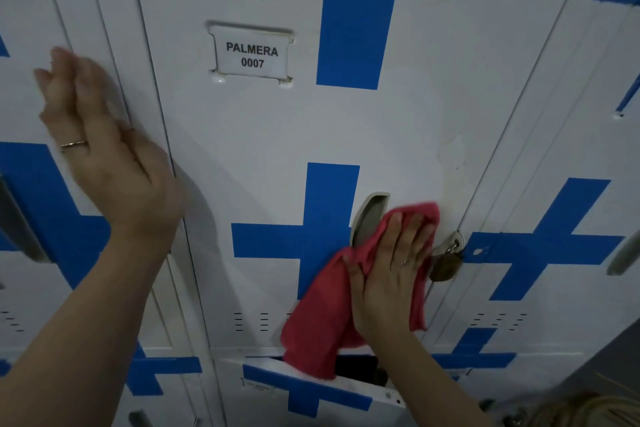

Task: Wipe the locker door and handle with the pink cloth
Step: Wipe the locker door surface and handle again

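The white locker door [263,135] with blue cross markings fills the view and carries a label reading PALMERA 0007. Its grey recessed handle [369,215] sits at the door's lower right. My right hand [391,270] lies flat on the pink cloth [322,319], pressing it against the door just below and right of the handle; the cloth covers the handle's lower end and hangs down past the door's bottom edge. My left hand [100,146], fingers together and holding nothing, rests flat on the neighbouring locker's edge to the left.
A brass padlock [446,265] hangs on the hasp right beside my right hand. The locker below [311,388] stands slightly ajar with a dark gap. Neighbouring lockers flank both sides, with another handle [623,253] at the right edge.
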The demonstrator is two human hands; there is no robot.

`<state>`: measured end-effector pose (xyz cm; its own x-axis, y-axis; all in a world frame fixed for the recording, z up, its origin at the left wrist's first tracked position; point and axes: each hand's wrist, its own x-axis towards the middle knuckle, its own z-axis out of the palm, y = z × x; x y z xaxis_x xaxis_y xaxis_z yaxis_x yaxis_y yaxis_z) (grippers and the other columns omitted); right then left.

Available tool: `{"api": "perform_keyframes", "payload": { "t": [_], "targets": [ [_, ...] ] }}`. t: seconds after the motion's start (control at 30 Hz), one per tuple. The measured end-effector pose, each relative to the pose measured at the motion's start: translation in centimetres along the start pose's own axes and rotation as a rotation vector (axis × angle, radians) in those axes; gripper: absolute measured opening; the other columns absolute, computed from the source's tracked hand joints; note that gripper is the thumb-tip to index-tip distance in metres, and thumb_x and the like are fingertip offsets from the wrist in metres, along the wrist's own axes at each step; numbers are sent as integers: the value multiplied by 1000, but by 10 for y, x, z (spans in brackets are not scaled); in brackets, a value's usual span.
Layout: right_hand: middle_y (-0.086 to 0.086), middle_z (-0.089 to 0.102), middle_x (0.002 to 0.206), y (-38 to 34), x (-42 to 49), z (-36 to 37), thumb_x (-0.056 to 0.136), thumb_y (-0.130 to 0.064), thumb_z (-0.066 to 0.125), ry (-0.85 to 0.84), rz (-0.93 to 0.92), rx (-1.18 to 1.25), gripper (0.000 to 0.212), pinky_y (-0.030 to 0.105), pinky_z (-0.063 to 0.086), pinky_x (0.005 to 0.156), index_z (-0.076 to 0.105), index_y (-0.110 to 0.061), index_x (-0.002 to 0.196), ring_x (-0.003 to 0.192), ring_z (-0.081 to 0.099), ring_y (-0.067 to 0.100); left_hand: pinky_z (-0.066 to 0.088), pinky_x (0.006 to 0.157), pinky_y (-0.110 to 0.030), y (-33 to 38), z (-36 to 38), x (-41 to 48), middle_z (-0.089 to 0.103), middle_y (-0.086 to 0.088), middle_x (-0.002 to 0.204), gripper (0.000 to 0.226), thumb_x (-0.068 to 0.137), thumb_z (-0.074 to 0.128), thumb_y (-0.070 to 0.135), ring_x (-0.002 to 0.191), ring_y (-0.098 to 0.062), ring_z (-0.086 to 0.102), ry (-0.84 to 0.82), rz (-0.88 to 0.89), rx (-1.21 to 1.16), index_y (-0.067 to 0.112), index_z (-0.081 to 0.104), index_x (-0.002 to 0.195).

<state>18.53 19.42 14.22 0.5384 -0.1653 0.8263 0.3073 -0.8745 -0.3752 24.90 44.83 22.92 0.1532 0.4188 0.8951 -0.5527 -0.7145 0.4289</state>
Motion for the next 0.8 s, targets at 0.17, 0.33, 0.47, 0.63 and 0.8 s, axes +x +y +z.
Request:
{"api": "perform_keyframes", "payload": {
  "t": [0.17,0.33,0.47,0.63,0.8],
  "targets": [
    [-5,-21,151,-20,57,-14,95,-48,15,-25,-82,-146,62,30,-19,111,-17,-26,142,136,-27,12,21,113,-53,88,18,5,33,-15,139,46,87,29,-17,131,-27,28,-94,347,-100,-10,36,133],
    [-11,-23,151,22,6,-7,97,-45,6,-172,-403,-298,52,32,-13,112,-8,-29,144,139,-19,15,9,117,-31,92,32,13,30,-12,138,40,93,31,-4,132,-19,26,-147,371,-64,-6,35,133],
    [-14,-25,149,2,43,-13,95,-49,8,-39,-275,-248,55,33,-15,112,-11,-31,143,138,-21,15,7,116,-26,94,32,11,30,-14,137,39,93,32,-5,132,-23,26,-133,416,-49,-7,35,132],
    [-9,-19,152,3,26,7,97,-42,13,-14,-409,-268,53,41,-11,113,-5,-28,145,140,-14,20,11,116,-29,94,33,10,32,-14,137,39,92,33,-8,132,-30,29,-125,417,-29,-9,38,131],
    [-13,-13,153,15,43,-10,94,-50,13,35,-396,-265,56,38,-12,113,-5,-33,144,140,-14,16,11,116,-29,93,32,9,32,-12,137,39,92,33,-8,133,-26,28,-131,426,-29,-8,39,131]
  ]
}}
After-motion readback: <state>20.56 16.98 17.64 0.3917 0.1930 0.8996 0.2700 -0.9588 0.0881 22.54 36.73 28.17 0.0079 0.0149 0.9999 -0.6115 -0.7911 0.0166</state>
